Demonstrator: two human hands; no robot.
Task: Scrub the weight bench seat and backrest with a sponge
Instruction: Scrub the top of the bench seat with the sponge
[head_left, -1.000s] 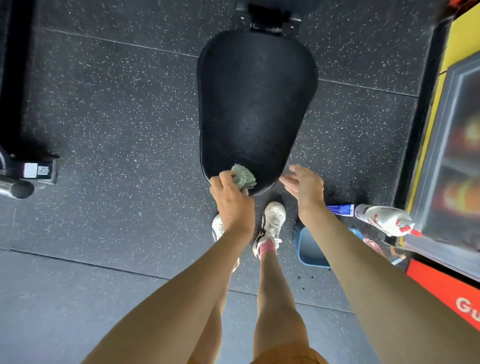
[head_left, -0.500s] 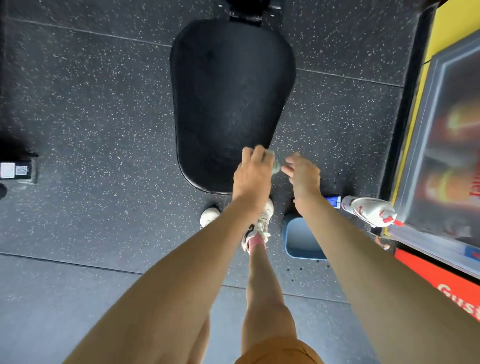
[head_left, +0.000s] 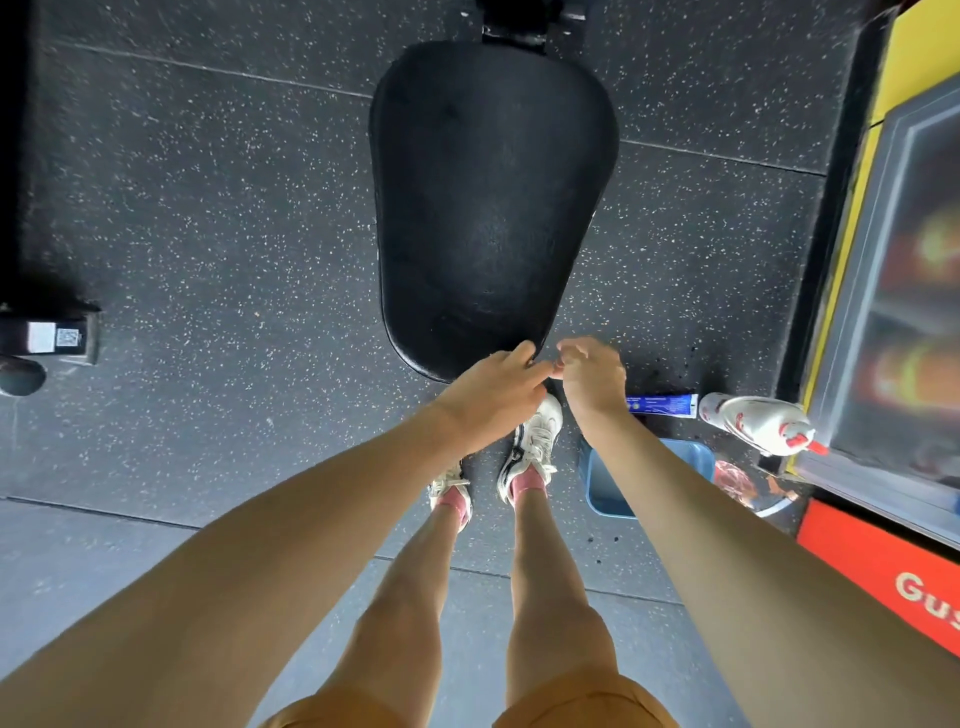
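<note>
Both hands meet at the near, narrow tip of the black padded bench seat (head_left: 488, 208). The seat runs away from me, wide end far, with a black metal bracket (head_left: 511, 26) at its far edge.

My left hand (head_left: 493, 397) reaches right across the tip, fingers mostly straight, fingertips touching my right hand (head_left: 592, 376). The right hand's fingers are curled in toward that contact point. I can't make out the sponge between them, so I can't tell whether either hand is gripping anything.

My white sneakers (head_left: 535, 441) are on the black speckled rubber floor (head_left: 208, 208), right below the hands.

On the floor to my right:
- blue plastic bin (head_left: 602, 488), partly behind my right forearm
- blue-and-white tube (head_left: 660, 404), lying flat
- white spray bottle with red trigger (head_left: 753, 421), just beside the tube
- yellow-framed glass-door cabinet (head_left: 909, 260) at the far right edge
</note>
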